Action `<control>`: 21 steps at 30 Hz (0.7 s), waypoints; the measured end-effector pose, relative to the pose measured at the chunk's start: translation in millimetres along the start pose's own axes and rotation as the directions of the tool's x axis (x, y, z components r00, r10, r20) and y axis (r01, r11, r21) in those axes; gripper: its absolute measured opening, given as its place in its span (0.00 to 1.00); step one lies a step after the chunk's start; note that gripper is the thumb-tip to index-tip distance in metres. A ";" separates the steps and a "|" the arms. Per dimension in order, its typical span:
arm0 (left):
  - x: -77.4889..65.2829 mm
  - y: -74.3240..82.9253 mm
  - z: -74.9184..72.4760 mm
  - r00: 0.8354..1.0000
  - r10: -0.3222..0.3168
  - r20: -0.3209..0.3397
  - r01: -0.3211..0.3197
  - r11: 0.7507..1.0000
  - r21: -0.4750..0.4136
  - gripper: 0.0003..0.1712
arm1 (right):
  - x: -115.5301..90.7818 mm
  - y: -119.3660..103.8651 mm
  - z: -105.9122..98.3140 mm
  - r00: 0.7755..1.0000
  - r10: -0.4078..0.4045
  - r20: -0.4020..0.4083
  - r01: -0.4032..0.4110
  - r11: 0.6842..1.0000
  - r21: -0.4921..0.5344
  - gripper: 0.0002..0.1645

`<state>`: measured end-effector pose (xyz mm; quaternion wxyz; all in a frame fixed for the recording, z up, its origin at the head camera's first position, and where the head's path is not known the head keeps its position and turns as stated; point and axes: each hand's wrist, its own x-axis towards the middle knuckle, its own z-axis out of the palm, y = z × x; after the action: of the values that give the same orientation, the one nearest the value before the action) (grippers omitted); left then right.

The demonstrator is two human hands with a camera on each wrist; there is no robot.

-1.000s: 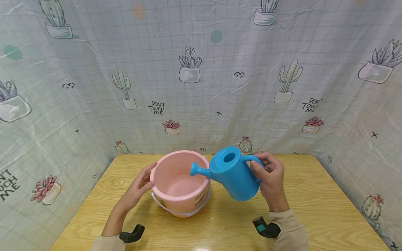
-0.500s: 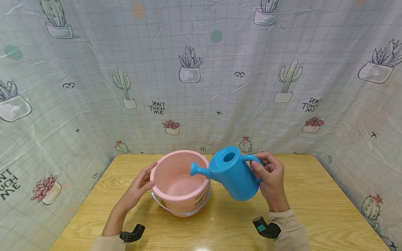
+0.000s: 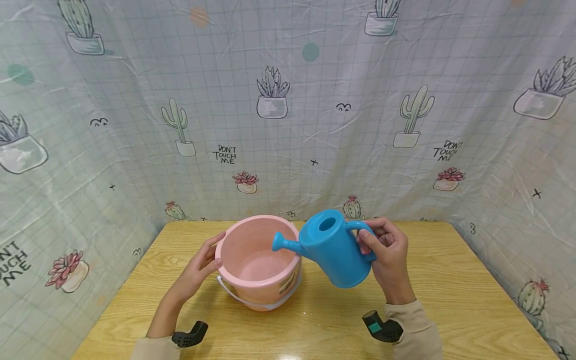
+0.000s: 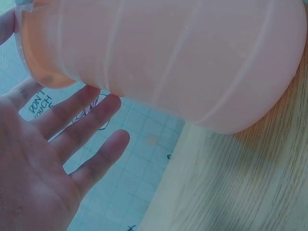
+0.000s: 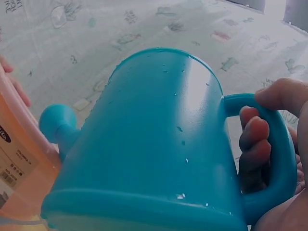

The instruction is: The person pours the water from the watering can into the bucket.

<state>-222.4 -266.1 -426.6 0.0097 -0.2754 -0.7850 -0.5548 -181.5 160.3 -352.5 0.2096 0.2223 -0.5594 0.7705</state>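
A pink bucket [image 3: 258,282] stands on the wooden table, its white bail handle [image 3: 270,306] hanging down in front. My left hand [image 3: 198,267] rests against the bucket's left side. In the left wrist view its fingers [image 4: 91,115] are spread and nearly straight, some touching the wall. My right hand [image 3: 387,250] grips the handle of a blue watering can [image 3: 339,255], fingers curled through the loop. The can tilts toward the bucket, and its spout head [image 3: 279,243] sits over the bucket's right rim. Droplets cling to the can's wall in the right wrist view. No falling water is visible.
The wooden table [image 3: 450,300] extends to both sides, with small drops near the bucket's front right. A cactus-print sheet [image 3: 310,130] hangs at the back and both sides. Black wrist devices [image 3: 382,327] sit at both wrists. A label [image 5: 12,163] is on the bucket.
My right fingers have shifted slightly on the can's handle, so a fingertip shows through the loop. The can, bucket and left hand stay practically still.
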 end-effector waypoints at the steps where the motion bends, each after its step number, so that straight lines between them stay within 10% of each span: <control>1: 0.0 0.2 0.2 1.000 -0.001 0.000 0.001 1.000 0.001 0.35 | 0.1 -0.5 -0.2 1.000 0.002 0.009 -0.002 1.000 0.003 0.14; 21: -0.4 0.7 1.3 1.000 -0.013 -0.008 0.013 1.000 0.011 0.35 | -0.9 0.4 3.6 0.999 -0.048 0.014 0.048 0.999 0.008 0.12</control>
<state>-221.4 -264.9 -426.6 0.0109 -0.2682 -0.7898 -0.5515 -180.6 156.6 -352.3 0.2229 0.2420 -0.5525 0.7658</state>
